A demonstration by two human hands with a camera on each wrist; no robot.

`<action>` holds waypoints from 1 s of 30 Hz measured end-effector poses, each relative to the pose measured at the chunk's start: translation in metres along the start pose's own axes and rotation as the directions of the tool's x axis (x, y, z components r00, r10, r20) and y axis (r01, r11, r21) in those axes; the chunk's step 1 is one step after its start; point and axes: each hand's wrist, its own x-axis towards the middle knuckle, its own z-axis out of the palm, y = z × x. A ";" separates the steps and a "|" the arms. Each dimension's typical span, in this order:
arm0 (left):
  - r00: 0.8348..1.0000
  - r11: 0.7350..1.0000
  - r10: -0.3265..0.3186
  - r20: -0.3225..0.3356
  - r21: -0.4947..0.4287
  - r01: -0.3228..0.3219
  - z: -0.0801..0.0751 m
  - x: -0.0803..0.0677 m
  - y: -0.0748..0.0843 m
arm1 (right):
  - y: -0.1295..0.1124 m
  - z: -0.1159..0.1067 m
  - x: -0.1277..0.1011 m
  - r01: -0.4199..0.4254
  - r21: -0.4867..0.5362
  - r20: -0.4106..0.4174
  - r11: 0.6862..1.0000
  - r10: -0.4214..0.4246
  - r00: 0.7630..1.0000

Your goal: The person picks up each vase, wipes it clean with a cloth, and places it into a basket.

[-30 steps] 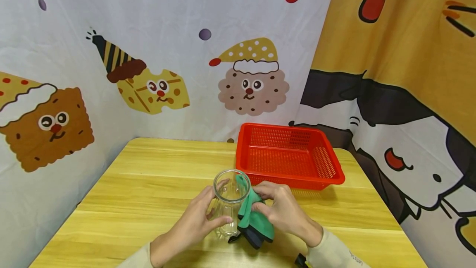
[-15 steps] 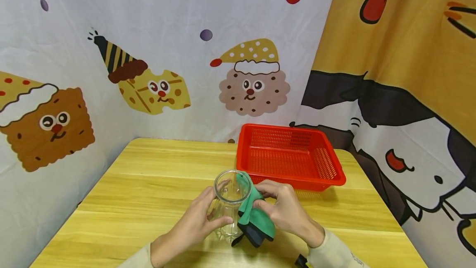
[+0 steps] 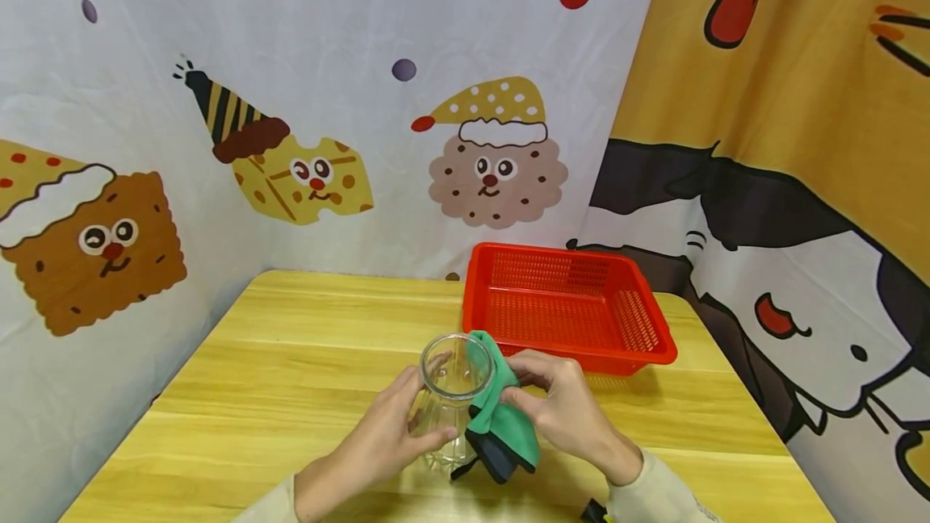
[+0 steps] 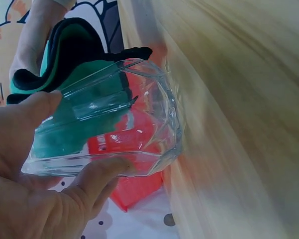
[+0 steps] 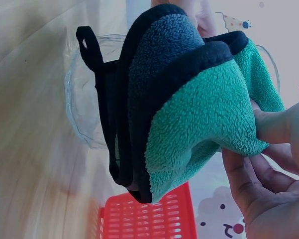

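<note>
a: what's in each grip?

b: left hand (image 3: 378, 446) curls round the clear glass jar (image 3: 449, 398), low centre of the head view. right hand (image 3: 563, 414) pinches a green cloth (image 3: 501, 418) against the jar's rim.

a: around them?

b: wooden desk (image 3: 291, 361) underneath, red basket (image 3: 567, 305) just behind.

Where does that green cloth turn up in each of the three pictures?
Head view: green cloth at lower middle, draped over the glass jar's right rim, pinched by the right hand.
Left wrist view: upper left, part of it seen through the jar.
Right wrist view: fills the middle.
Shared landmark: the red basket.
</note>
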 end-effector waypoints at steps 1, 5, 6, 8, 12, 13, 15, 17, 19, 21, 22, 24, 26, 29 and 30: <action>1.000 1.000 -0.003 0.001 0.005 0.003 0.000 0.000 0.000 | 0.000 -0.001 0.000 -0.002 0.000 -0.006 1.000 0.002 1.000; 1.000 1.000 -0.009 0.008 0.012 0.009 0.000 0.003 0.001 | -0.001 -0.004 0.000 -0.005 0.007 -0.016 1.000 0.005 1.000; 1.000 1.000 -0.010 0.008 0.013 0.009 0.000 0.003 0.002 | -0.001 -0.004 0.000 -0.006 0.010 -0.020 1.000 0.006 1.000; 1.000 1.000 -0.013 0.008 0.013 0.013 0.000 0.003 0.003 | -0.001 -0.006 -0.001 -0.006 0.013 -0.028 1.000 0.007 1.000; 0.998 0.998 -0.057 -0.003 0.021 0.057 0.001 0.002 0.007 | -0.002 -0.011 -0.003 0.004 0.014 -0.045 1.000 -0.004 0.999; 0.997 0.997 -0.074 -0.008 0.021 0.075 0.002 0.002 0.008 | -0.003 -0.013 -0.004 0.008 0.012 -0.047 1.000 -0.008 0.999; 0.993 0.993 -0.115 -0.024 0.016 0.115 0.003 0.001 0.010 | -0.002 -0.016 -0.004 0.013 0.010 -0.048 1.000 -0.012 0.999; 0.988 0.989 -0.148 -0.041 0.002 0.148 0.006 0.002 0.012 | -0.002 -0.019 -0.006 0.015 0.002 -0.052 1.000 -0.014 0.999; 0.984 0.986 -0.166 -0.058 -0.008 0.166 0.008 0.004 0.014 | -0.002 -0.023 -0.007 0.009 -0.004 -0.056 1.000 -0.009 0.998; 0.983 0.985 -0.172 -0.069 -0.011 0.172 0.009 0.005 0.015 | -0.001 -0.026 -0.008 0.000 -0.012 -0.059 1.000 0.000 0.998; 0.982 0.985 -0.173 -0.071 -0.011 0.173 0.009 0.006 0.015 | -0.001 -0.027 -0.008 -0.007 -0.015 -0.059 1.000 0.006 0.998; 0.982 0.985 -0.174 -0.070 -0.002 0.174 0.008 0.006 0.015 | 0.000 -0.029 -0.009 -0.020 -0.020 -0.056 1.000 0.019 0.998; 0.983 0.984 -0.175 -0.061 -0.001 0.176 0.006 0.006 0.014 | 0.000 -0.031 -0.010 -0.028 -0.024 -0.056 0.999 0.026 0.998; 0.984 0.985 -0.174 -0.033 -0.019 0.173 0.001 0.006 0.013 | 0.000 -0.032 -0.010 -0.030 -0.030 -0.056 0.999 0.028 0.998; 0.985 0.984 -0.174 -0.019 -0.029 0.173 -0.001 0.006 0.013 | 0.000 -0.033 -0.010 -0.030 -0.031 -0.056 0.999 0.028 0.998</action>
